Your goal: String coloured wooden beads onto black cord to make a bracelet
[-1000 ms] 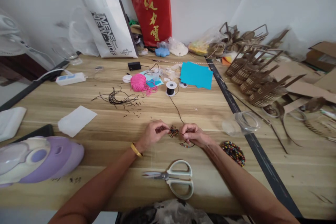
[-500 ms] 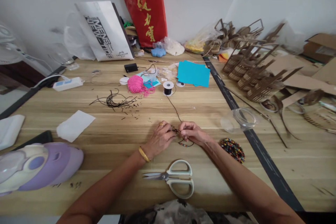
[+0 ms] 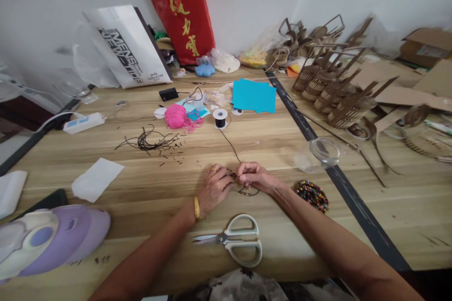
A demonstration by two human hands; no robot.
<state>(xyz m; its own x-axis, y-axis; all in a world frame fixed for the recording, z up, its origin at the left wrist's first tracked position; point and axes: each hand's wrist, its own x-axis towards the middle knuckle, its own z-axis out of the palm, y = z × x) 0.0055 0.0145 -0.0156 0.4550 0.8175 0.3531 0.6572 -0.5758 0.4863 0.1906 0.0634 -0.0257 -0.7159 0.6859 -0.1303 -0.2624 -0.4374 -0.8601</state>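
Observation:
My left hand (image 3: 215, 186) is closed on one end of a beaded cord (image 3: 247, 193), its fingers pinched around dark beads. Close against it, my right hand (image 3: 256, 176) pinches the black cord (image 3: 230, 143) between thumb and fingertips. That cord runs back to a white spool (image 3: 220, 118) wound with black. A loop carrying small coloured beads hangs below my right hand. Scissors (image 3: 229, 239) with pale handles lie nearer to me, blades pointing left. Right of my right forearm sits a coil of multicoloured beads (image 3: 311, 196). The exact knot or bead between my fingertips is too small to make out.
Cut black cords (image 3: 148, 140) and short scraps lie left of the spool, near pink yarn (image 3: 175, 116). Blue sheets (image 3: 254, 96) lie behind. Small woven baskets (image 3: 349, 108) crowd the right, a purple and white device (image 3: 67, 237) the left. A clear tape-like roll (image 3: 325, 150) is at right.
The view has shifted slightly, so the table's things sit a little further left. My hands stay together at the beaded cord, with only slight finger movement.

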